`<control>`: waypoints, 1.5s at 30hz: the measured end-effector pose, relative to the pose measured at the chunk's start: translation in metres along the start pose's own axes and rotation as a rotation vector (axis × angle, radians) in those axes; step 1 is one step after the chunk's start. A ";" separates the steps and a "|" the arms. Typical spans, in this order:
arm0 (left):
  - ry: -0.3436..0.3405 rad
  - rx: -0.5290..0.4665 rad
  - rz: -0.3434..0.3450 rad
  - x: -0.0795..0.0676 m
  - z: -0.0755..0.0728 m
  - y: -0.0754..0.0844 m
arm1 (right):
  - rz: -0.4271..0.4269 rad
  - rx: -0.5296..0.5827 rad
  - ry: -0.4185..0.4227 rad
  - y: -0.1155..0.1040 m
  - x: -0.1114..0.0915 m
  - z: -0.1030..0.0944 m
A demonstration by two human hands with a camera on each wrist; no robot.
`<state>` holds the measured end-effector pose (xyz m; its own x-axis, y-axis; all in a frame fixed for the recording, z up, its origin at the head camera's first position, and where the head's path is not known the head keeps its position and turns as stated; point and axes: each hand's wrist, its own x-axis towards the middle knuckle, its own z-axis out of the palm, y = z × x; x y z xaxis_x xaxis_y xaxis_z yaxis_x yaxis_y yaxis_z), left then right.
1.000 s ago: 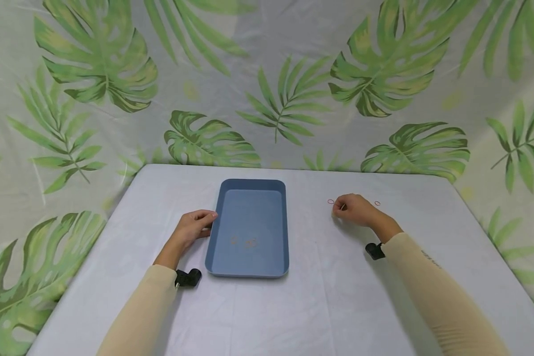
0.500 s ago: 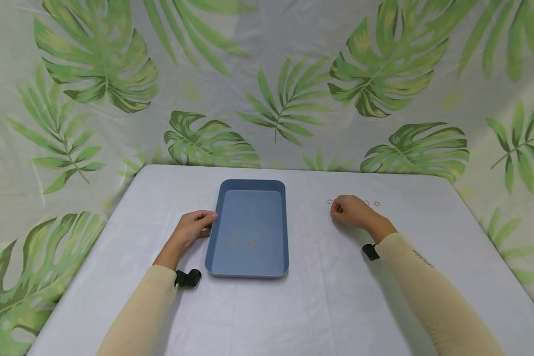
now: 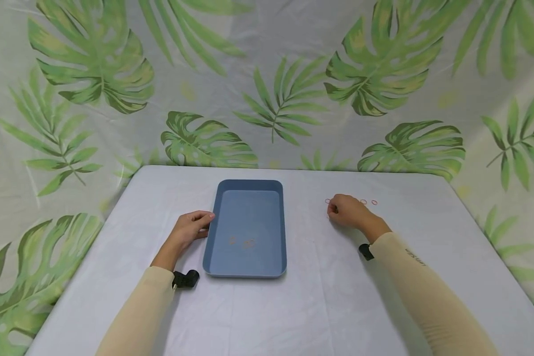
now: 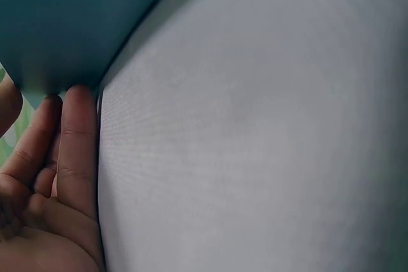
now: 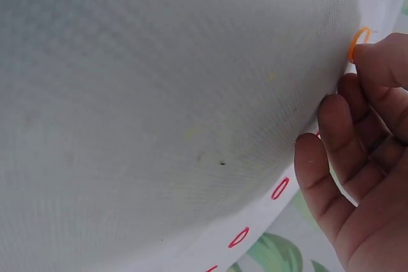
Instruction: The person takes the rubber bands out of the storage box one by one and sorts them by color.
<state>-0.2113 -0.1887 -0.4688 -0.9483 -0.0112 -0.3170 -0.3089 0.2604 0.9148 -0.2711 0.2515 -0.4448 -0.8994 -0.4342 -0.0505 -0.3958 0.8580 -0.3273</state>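
My left hand (image 3: 189, 230) holds the left rim of a blue rectangular tray (image 3: 209, 257); in the left wrist view two fingers lie straight against its outer wall and part of the thumb shows past the rim. Several thin orange-brown rubber bands (image 3: 249, 243) lie on the tray's floor. Right of the tray, my right hand (image 3: 348, 210) is low at the cloth. Its thumb and forefinger pinch an orange rubber band (image 5: 353, 48) in the right wrist view, the other fingers loosely bent. Red rubber bands (image 3: 374, 202) lie in a row just beyond this hand, which partly hides the row.
A white cloth (image 3: 311, 296) covers the table. Behind the table's far edge hangs a leaf-print curtain (image 3: 285, 143). Small black cameras (image 3: 186, 279) sit at both wrists.
My right hand has slid slightly left, uncovering another red rubber band to its right. The left hand stays at the tray's rim. The head view has shifted a little.
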 end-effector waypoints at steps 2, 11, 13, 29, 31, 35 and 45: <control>-0.003 0.001 0.003 0.000 0.000 0.000 | 0.001 -0.003 -0.002 -0.001 0.000 -0.001; -0.012 0.009 0.015 -0.003 -0.003 -0.002 | -0.061 0.035 0.007 -0.007 -0.002 -0.009; -0.013 0.005 0.019 -0.003 -0.003 -0.002 | -0.075 0.041 0.018 -0.009 -0.002 -0.014; -0.010 0.003 0.017 -0.002 0.000 0.000 | -0.168 0.170 0.013 -0.059 0.009 -0.039; -0.011 0.002 0.015 -0.003 0.001 0.000 | -0.184 0.170 -0.002 -0.069 0.012 -0.039; -0.018 -0.002 0.015 -0.004 0.001 -0.002 | -0.230 0.164 -0.028 -0.092 0.018 -0.040; -0.020 -0.005 0.037 -0.005 0.000 0.000 | -0.348 0.173 -0.081 -0.145 0.038 -0.039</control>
<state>-0.2063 -0.1883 -0.4668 -0.9573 0.0180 -0.2884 -0.2745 0.2557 0.9270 -0.2551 0.1211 -0.3628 -0.6970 -0.7168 0.0196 -0.6308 0.5999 -0.4920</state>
